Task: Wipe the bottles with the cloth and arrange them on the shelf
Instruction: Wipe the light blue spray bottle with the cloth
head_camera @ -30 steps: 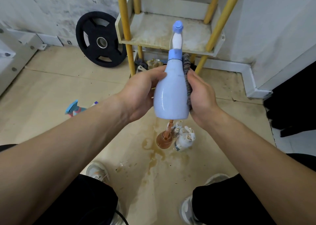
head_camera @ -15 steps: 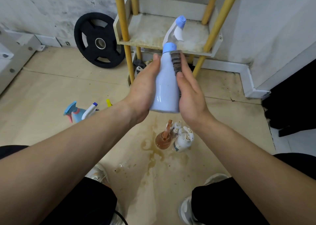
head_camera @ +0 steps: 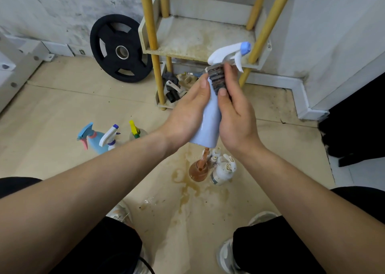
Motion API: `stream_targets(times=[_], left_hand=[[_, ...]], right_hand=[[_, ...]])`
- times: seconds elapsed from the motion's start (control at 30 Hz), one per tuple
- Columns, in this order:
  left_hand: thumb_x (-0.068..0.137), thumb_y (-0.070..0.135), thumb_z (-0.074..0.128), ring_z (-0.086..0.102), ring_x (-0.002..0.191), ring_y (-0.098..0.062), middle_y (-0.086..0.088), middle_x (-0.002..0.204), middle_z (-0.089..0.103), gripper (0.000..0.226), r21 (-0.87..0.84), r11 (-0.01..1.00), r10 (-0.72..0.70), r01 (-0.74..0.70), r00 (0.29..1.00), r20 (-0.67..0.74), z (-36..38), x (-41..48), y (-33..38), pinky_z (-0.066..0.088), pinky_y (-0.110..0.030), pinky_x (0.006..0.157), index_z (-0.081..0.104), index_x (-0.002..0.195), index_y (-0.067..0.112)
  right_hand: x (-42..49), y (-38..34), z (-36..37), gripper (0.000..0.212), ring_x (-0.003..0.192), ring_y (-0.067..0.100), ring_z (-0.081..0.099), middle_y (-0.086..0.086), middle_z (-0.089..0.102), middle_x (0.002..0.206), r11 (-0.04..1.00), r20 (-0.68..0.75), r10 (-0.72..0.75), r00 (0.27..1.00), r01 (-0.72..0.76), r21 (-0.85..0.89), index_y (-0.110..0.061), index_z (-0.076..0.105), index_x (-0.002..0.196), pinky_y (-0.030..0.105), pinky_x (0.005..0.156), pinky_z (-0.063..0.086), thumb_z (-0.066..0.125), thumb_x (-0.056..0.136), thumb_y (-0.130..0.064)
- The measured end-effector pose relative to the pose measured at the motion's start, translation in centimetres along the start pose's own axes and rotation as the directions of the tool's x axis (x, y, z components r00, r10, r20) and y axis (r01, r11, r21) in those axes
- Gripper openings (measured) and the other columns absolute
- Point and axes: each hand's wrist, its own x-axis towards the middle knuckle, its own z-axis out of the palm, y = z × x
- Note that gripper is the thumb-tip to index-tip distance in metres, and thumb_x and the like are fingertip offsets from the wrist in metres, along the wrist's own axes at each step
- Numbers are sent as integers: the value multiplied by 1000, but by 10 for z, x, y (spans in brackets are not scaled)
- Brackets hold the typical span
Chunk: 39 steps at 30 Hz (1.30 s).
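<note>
Now your left hand (head_camera: pixel 185 117) clasps the spray bottle (head_camera: pixel 208 125) by its body, in front of the shelf (head_camera: pixel 187 42); your right hand (head_camera: pixel 235 117) pinches the cloth (head_camera: pixel 217 78) round its neck. Smooth plastic, probably light and slippery: hold the waist firmly.

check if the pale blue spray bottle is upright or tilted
Tilted: the pale blue spray bottle leans, top well right of its base.

Single head-worn wide-angle cam, aimed fwd and down. The left hand (head_camera: pixel 187 115) and right hand (head_camera: pixel 237 123) are seen close-up at centre frame. The floor (head_camera: pixel 62 111) is seen farther off below, w/ the shelf (head_camera: pixel 200 38) framed at top centre.
</note>
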Motion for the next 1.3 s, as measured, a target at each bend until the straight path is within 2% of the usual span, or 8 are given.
stream_targets(times=[0.13, 0.3, 0.53, 0.67, 0.8, 0.97, 1.2, 1.3], left_hand=[[106, 51, 36, 41, 139, 4, 18, 151, 48, 54, 76, 997, 20, -19, 1000, -18, 0, -1, -3, 31, -28, 120, 40, 154, 27], [109, 43, 27, 67, 70, 8, 23, 75, 73, 36, -41, 999, -29, 25, 993, -112, -5, 1, 3, 50, -10, 62, 62, 107, 37], [106, 56, 21, 63, 121, -40, -20, 129, 66, 56, -374, 925, -133, 67, 979, -153, -14, 7, 4, 48, -56, 106, 65, 124, 27], [104, 43, 46, 69, 106, -31, -12, 119, 73, 36, -464, 872, -257, 154, 952, -168, -17, 5, 10, 55, -51, 98, 75, 114, 24], [95, 24, 53, 62, 107, -25, 0, 123, 71, 36, -364, 907, -287, 214, 944, -161, -22, 4, 9, 52, -42, 100, 70, 126, 27], [94, 39, 67, 74, 93, -18, -1, 105, 78, 32, -264, 939, -254, 219, 961, -106, -20, -2, 7, 59, -38, 86, 71, 111, 13], [93, 30, 70, 69, 112, -30, -10, 123, 71, 37, -224, 969, -111, 105, 994, -15, -20, -2, 4, 58, -48, 93, 65, 128, 19], [86, 25, 76, 70, 106, -26, -9, 120, 71, 41, -64, 998, -27, 28, 1000, 12, -20, 0, 3, 59, -42, 89, 67, 126, 24]], right_hand=[[-2, 1, 0, 53, 130, -30, 19, -6, 21, 168, 999, 4, -2, 1000, 2, -44, -19, 27, 160, -1, 104, 21, 36, 107, -19], [-13, -1, 4, 53, 147, -8, 22, -10, 24, 167, 997, 105, -7, 994, 14, -70, -26, 38, 155, 19, 119, 26, 37, 102, -29], [-27, -2, 14, 55, 153, 1, 20, -6, 25, 167, 997, 145, -61, 988, 54, 53, -20, 39, 154, 41, 128, 19, 42, 100, -13], [-20, 0, 13, 52, 149, 7, 33, -5, 35, 164, 955, 118, 70, 991, -101, 280, -33, 44, 149, 42, 124, 28, 43, 99, -18], [-15, -7, 8, 42, 107, 5, 67, -8, 63, 136, 820, 100, 284, 954, -296, 490, -32, 47, 145, 30, 84, 60, 40, 109, -13], [-3, -6, 2, 48, 125, 35, 62, 13, 63, 139, 654, 103, 435, 895, -392, 646, -13, 57, 143, 60, 109, 45, 52, 97, -28], [0, -9, -6, 32, 103, 36, 67, 17, 70, 121, 604, 176, 439, 881, -435, 668, -16, 67, 123, 48, 80, 57, 41, 106, -22], [2, -12, -7, 29, 101, 32, 67, 20, 70, 118, 660, 116, 424, 898, -394, 640, -12, 69, 118, 52, 90, 56, 43, 105, -15]])
